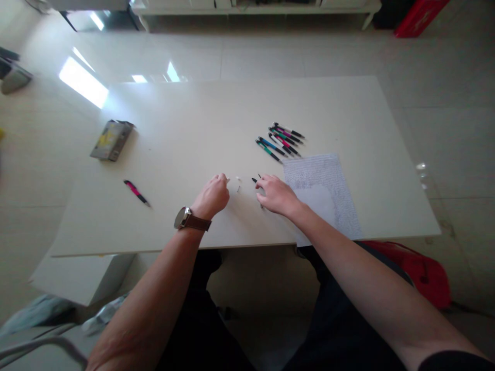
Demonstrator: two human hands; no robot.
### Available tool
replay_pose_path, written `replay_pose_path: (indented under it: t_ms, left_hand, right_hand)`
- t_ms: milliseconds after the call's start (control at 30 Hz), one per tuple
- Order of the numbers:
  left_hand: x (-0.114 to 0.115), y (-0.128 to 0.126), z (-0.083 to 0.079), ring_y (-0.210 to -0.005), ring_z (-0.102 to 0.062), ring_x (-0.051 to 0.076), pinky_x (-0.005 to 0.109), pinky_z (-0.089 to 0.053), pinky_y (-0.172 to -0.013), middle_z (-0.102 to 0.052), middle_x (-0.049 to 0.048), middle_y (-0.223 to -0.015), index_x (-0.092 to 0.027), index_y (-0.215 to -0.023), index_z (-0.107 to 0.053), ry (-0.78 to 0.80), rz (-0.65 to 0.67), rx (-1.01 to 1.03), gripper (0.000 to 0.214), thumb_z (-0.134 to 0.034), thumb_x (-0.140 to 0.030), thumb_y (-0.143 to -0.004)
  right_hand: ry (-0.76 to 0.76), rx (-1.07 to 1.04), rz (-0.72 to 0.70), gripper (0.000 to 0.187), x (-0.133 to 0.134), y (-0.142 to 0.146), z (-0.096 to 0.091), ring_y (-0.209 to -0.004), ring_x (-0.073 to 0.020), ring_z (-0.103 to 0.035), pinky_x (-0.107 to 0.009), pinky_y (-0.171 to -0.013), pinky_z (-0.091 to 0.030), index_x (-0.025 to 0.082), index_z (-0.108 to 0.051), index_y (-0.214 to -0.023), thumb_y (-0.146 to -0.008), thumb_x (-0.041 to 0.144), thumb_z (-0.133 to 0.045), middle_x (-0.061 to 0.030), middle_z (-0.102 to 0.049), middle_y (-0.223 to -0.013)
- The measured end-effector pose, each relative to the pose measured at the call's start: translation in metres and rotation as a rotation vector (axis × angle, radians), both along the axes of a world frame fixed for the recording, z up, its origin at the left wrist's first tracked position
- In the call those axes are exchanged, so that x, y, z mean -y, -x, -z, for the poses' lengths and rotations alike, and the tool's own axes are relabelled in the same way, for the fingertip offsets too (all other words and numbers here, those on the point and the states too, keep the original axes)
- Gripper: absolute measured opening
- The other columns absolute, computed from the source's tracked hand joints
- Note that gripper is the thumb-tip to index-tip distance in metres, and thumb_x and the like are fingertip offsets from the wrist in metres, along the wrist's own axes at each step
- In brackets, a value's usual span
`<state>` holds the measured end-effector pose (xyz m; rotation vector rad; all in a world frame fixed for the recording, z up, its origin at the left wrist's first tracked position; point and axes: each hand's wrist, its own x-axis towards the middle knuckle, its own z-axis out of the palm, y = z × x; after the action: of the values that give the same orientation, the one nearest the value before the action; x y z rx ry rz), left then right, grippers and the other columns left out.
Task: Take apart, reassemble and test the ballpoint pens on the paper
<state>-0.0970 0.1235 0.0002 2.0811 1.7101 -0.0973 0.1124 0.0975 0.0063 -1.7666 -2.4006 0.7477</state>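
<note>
My left hand [214, 197], with a brown-strapped watch on its wrist, is closed in a pinch. A small white piece [228, 180] shows at its fingertips; its kind is too small to make out. Just right of it, a few tiny pale parts [238, 189] lie on the white table [185, 134]. My right hand [275, 193] is lowered over the table with its thumb and fingers apart. A black pen part [254, 180] lies by its fingertips, and other thin dark pieces show around the hand, partly hidden by it.
Several colourful ballpoint pens [280, 140] lie in a group beyond my right hand. A sheet covered in writing [319, 180] is under my right forearm. To the left are a pink and black pen [136, 192] and a grey-yellow box [112, 140]. A red bag [417, 273] stands below the table edge.
</note>
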Motion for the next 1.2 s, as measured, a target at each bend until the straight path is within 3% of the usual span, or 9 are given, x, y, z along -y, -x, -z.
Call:
replay_pose_path:
  t_ms: [400, 567, 733, 933, 1200]
  left_hand:
    - [-0.001, -0.003, -0.004, -0.107, -0.063, 0.025, 0.035, -0.048, -0.088, -0.069, 0.0184, -0.114, -0.012, -0.113, -0.057, -0.003, 0.006, 0.022, 0.033, -0.035, -0.006, -0.089]
    - [-0.002, -0.007, -0.006, -0.097, -0.066, 0.026, 0.034, -0.047, -0.079, -0.072, 0.0136, -0.104, -0.017, -0.112, -0.06, -0.015, -0.037, 0.041, 0.024, -0.046, -0.019, -0.091]
    - [-0.01, -0.013, 0.002, -0.088, -0.064, 0.022, 0.033, -0.046, -0.077, -0.071, 0.0094, -0.096, -0.021, -0.106, -0.066, -0.055, -0.074, 0.099, 0.02, -0.053, -0.025, -0.091]
    - [-0.024, -0.021, 0.01, -0.093, -0.063, 0.02, 0.031, -0.047, -0.08, -0.066, 0.0087, -0.105, -0.022, -0.104, -0.07, -0.099, -0.077, 0.139, 0.019, -0.058, -0.024, -0.089]
    - [-0.037, -0.028, 0.02, -0.086, -0.062, 0.021, 0.031, -0.043, -0.072, -0.071, 0.0094, -0.094, -0.02, -0.094, -0.069, -0.024, -0.068, 0.111, 0.014, -0.056, -0.021, -0.089]
  right_hand:
    - [0.005, -0.008, -0.099, 0.024, 0.007, 0.004, 0.002, -0.114, -0.0252, -0.055, -0.036, -0.093, -0.048, 0.017, -0.071, -0.109, -0.091, 0.025, -0.057, -0.0112, -0.062, -0.12]
    - [-0.014, 0.028, 0.005, 0.022, 0.002, 0.003, -0.003, -0.11, -0.0251, -0.057, -0.035, -0.09, -0.048, 0.017, -0.07, -0.106, -0.091, 0.02, -0.053, -0.012, -0.064, -0.114]
    - [-0.011, 0.073, 0.136, 0.022, -0.004, -0.004, 0.0, -0.103, -0.023, -0.061, -0.033, -0.088, -0.047, 0.015, -0.068, -0.102, -0.093, 0.014, -0.048, -0.0129, -0.067, -0.11]
    - [0.03, 0.105, 0.161, 0.018, -0.008, -0.011, 0.009, -0.1, -0.0225, -0.064, -0.032, -0.085, -0.048, 0.015, -0.066, -0.1, -0.094, 0.015, -0.049, -0.0129, -0.068, -0.109]
    - [0.058, 0.151, 0.177, 0.024, -0.014, -0.009, 0.016, -0.098, -0.0229, -0.067, -0.032, -0.083, -0.051, 0.013, -0.067, -0.103, -0.094, 0.01, -0.045, -0.0155, -0.071, -0.108]
